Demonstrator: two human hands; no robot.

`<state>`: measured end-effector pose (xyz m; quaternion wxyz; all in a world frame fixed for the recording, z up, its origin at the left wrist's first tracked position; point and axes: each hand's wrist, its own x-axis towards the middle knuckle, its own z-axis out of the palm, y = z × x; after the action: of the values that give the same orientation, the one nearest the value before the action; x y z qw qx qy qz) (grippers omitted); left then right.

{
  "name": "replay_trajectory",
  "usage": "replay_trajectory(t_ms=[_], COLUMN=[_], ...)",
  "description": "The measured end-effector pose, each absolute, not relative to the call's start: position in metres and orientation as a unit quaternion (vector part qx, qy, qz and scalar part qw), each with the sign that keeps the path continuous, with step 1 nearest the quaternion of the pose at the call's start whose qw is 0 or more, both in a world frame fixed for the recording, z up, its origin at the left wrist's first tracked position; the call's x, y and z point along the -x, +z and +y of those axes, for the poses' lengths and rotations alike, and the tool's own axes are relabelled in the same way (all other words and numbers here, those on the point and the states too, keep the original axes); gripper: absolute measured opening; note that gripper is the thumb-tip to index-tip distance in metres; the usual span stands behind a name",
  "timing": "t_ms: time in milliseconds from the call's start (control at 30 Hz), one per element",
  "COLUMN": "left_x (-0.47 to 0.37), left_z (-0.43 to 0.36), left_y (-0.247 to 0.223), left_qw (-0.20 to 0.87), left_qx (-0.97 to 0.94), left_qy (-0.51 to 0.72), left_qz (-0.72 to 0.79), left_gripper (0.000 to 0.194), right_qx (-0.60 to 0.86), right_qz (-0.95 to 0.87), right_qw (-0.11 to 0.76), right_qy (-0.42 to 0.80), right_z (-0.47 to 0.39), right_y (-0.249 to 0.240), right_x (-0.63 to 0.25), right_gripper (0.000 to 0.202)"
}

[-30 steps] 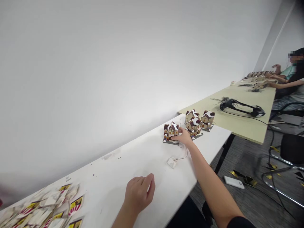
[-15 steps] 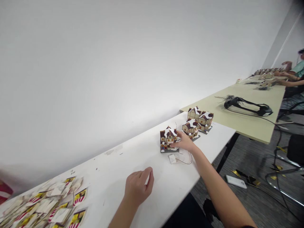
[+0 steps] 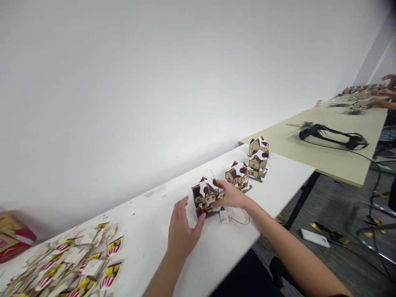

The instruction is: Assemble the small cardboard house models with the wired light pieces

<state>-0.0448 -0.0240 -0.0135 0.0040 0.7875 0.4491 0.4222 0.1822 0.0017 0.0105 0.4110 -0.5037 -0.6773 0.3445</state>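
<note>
A small model house (image 3: 206, 193) with a dark red, snow-patched roof stands on the white table. My right hand (image 3: 230, 194) grips its right side between thumb and fingers. Beside its left side is my left hand (image 3: 183, 227), thumb and fingers spread, the thumb close to the front corner. A white square box (image 3: 224, 216) with thin wires lies just in front of the house, below my right hand. Behind stand more houses in a row: one near (image 3: 238, 175), one farther (image 3: 258, 163) and one at the back (image 3: 259, 145).
Packets with yellow and red-striped cards (image 3: 62, 264) are heaped at the left, near a red and yellow box (image 3: 14, 237). A black strap-like device (image 3: 332, 138) with a cable lies on the cream table (image 3: 278, 136). Other people's hands (image 3: 383, 93) are at far right.
The gripped house has moved left and toward me with my right hand. My left hand has opened and come up beside it. The view has shifted slightly.
</note>
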Motion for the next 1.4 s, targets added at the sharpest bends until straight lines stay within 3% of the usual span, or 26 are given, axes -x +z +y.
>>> replay_trajectory(t_ms=[167,367,533,667,733,900,967,1100,1400], left_x=[0.046,0.047,0.048,0.045,0.044,0.045,0.046,0.047,0.043], left_z=[-0.02,-0.016,-0.015,-0.017,-0.019,-0.02,-0.019,-0.018,-0.022], left_y=[-0.016,-0.017,-0.018,-0.019,-0.018,-0.015,-0.015,-0.017,-0.017], left_qw=[0.142,0.274,0.29,0.278,0.271,0.288,0.291,0.294,0.301], left_qx=[-0.74,-0.691,-0.689,-0.672,-0.664,-0.671,-0.671,-0.679,-0.688], left_qy=[0.407,0.408,0.407,0.419,0.424,0.394,0.394,0.393,0.38], left_qz=[0.517,0.53,0.525,0.544,0.553,0.559,0.557,0.546,0.54], left_gripper=[0.085,0.087,0.088,0.087,0.087,0.089,0.089,0.089,0.089], right_qx=[0.436,0.412,0.456,0.542,0.626,0.747,0.765,0.781,0.778], right_qz=[-0.707,-0.727,-0.707,-0.612,-0.528,-0.472,-0.488,-0.498,-0.46], right_qw=[0.402,0.376,0.412,0.485,0.527,0.468,0.42,0.375,0.42], right_qy=[0.385,0.401,0.351,0.311,0.227,0.015,0.009,0.024,0.081], right_z=[0.004,0.017,0.002,-0.022,-0.026,-0.013,-0.007,-0.001,0.013], right_y=[0.014,0.015,0.022,0.02,0.014,0.001,-0.001,0.001,0.003], right_x=[-0.164,-0.156,-0.169,-0.195,-0.208,-0.209,-0.201,-0.195,-0.222], right_gripper=[0.055,0.059,0.083,0.063,0.061,0.098,0.106,0.102,0.098])
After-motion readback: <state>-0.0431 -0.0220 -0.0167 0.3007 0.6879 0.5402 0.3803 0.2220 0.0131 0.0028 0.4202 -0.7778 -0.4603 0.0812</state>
